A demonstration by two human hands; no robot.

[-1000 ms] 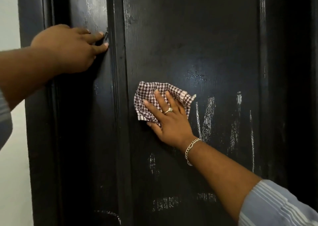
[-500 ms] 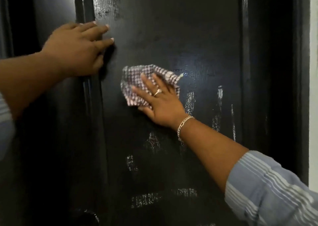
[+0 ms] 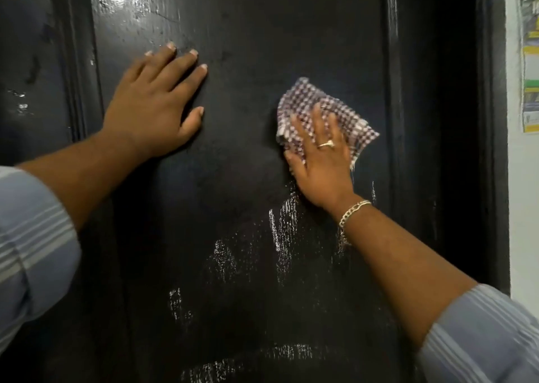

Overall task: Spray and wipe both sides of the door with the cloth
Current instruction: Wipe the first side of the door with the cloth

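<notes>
A black panelled door fills the view, with white foamy spray streaks on its lower middle. My right hand presses a checked purple-and-white cloth flat against the door's right half, fingers straight over it. My left hand lies flat on the door's upper left, fingers spread and holding nothing. No spray bottle is in view.
A raised black moulding runs down the door's right side and another down the left. A pale wall stands at the far right with a coloured paper stuck on it.
My right hand has slid the cloth to the right across the door. My left hand has left the left edge and now lies flat on the centre panel. The view has shifted right.
</notes>
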